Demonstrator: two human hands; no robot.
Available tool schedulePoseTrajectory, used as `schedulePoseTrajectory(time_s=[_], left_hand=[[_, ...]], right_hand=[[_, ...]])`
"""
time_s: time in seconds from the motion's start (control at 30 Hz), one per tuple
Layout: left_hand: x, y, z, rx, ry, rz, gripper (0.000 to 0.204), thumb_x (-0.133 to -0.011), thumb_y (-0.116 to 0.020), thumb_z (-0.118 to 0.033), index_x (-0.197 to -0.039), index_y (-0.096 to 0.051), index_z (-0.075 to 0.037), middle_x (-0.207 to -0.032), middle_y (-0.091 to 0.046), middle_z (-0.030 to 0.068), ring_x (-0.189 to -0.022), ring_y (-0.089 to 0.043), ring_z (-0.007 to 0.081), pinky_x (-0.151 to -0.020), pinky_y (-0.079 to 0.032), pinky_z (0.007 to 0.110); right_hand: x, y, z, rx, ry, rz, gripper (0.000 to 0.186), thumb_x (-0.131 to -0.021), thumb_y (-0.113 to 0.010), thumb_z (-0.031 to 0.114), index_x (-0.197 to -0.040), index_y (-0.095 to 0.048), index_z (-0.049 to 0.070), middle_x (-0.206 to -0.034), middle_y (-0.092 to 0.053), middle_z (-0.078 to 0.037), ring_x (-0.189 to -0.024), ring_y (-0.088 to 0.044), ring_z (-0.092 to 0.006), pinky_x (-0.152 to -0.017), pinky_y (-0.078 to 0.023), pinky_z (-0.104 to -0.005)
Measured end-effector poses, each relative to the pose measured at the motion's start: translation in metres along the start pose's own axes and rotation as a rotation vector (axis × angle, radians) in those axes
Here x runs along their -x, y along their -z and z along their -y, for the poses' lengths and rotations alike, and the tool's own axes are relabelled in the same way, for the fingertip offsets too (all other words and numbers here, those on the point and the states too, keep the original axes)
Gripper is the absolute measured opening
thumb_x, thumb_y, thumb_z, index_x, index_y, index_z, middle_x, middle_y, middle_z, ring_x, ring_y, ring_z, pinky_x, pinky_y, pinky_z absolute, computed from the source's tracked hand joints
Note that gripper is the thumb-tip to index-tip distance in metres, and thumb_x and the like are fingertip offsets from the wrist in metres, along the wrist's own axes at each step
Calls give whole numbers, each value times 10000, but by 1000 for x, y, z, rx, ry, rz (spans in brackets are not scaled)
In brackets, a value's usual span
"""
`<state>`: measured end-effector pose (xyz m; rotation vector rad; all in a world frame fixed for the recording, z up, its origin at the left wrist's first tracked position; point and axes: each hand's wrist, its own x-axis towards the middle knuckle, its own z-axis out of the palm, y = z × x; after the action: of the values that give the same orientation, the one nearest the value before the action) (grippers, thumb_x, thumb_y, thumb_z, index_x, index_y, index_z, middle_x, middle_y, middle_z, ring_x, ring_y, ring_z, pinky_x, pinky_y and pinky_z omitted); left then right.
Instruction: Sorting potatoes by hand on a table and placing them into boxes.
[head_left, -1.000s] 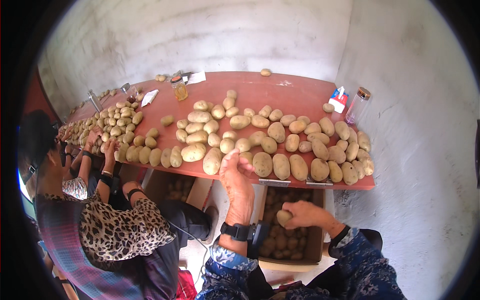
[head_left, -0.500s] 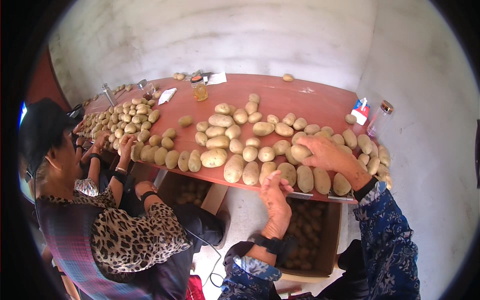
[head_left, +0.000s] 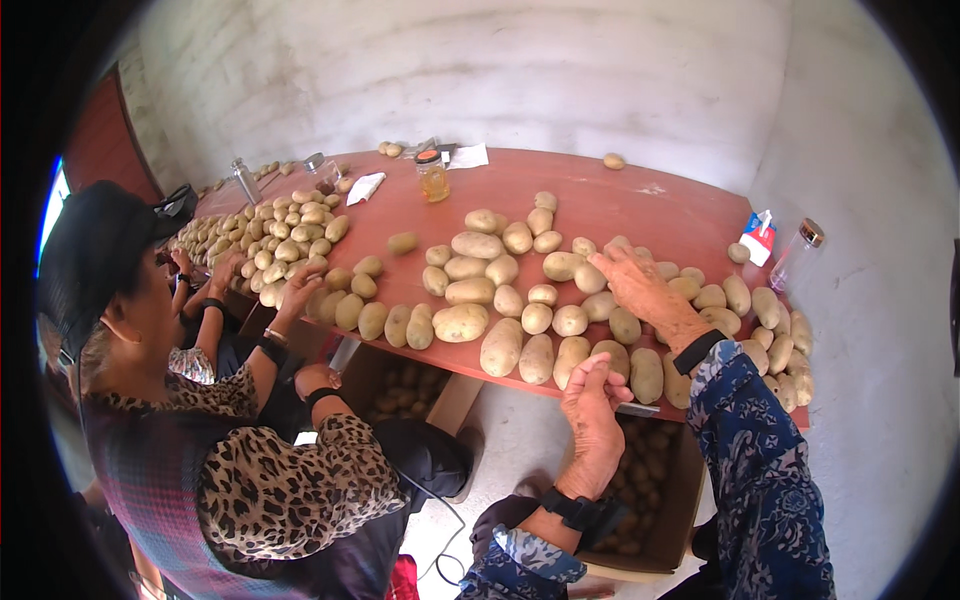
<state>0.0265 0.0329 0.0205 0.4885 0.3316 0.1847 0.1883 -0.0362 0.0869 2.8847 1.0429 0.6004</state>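
Note:
My right hand [head_left: 648,295] reaches palm down over the potatoes on the right half of the red table. Its fingers are stretched forward, the tips at a potato [head_left: 590,277] in the middle of the group; I see none lifted. My left hand [head_left: 594,420] hovers at the table's front edge, before the front row, fingers curled in with the thumb against them and nothing visible in them. Closest to it are an upright potato [head_left: 572,360] and a darker one [head_left: 647,374]. The potatoes are tan, round to oblong, and lie in a front row and loose clusters behind.
Below the table edge stands an open box [head_left: 690,480] holding potatoes; another box [head_left: 455,402] is to its left. At my left a co-worker [head_left: 270,450] handles a large potato pile [head_left: 290,235]. Behind are a lidded jar [head_left: 432,182], a tissue pack [head_left: 759,240] and a clear bottle [head_left: 795,258].
My right hand has moved away from the front row, farther back over the potatoes, and off the potato it was on. My left hand's fingers have drawn closer together. The view has shifted left.

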Motion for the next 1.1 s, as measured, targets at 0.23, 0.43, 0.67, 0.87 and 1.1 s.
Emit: schedulePoseTrajectory(time_s=[0.23,0.43,0.67,0.87,1.1], left_hand=[[-8,0,-15,13,-48,-41,138,-894,-565,-136,-992,-622,-56,-678,-561,16,-519,-500,116,-522,-439,244],[-9,5,-28,-70,-174,15,166,-878,-565,-214,-968,-597,-79,-689,-542,5,-542,-498,115,-514,-406,249],[-13,4,-32,-44,-136,-41,224,-898,-588,-194,-1066,-592,-47,-760,-549,-18,-634,-507,102,-630,-466,276],[-18,6,-31,-78,-147,-34,243,-905,-576,-180,-1111,-582,-51,-765,-557,-31,-653,-504,92,-672,-462,270],[-21,5,-29,-110,-147,-3,272,-898,-579,-162,-1139,-574,-34,-783,-554,-21,-674,-503,93,-677,-462,273]], right_hand=[[53,17,16,-78,92,-88,293,-757,-617,14,-1045,-570,39,-1126,-540,-149,-1009,-557,-331,-824,-484,-426],[155,26,47,-313,1,-162,207,-768,-657,58,-966,-597,58,-990,-592,-104,-909,-593,-294,-756,-503,-387],[273,-24,51,-423,-239,183,78,-829,-619,125,-865,-634,57,-821,-644,-118,-790,-634,-307,-686,-513,-392],[295,-81,8,-339,-425,519,128,-798,-608,163,-865,-620,54,-855,-668,-143,-875,-634,-351,-744,-505,-463],[307,-145,-6,-273,-522,640,181,-804,-603,196,-926,-636,67,-958,-667,-148,-957,-624,-342,-825,-499,-452]])
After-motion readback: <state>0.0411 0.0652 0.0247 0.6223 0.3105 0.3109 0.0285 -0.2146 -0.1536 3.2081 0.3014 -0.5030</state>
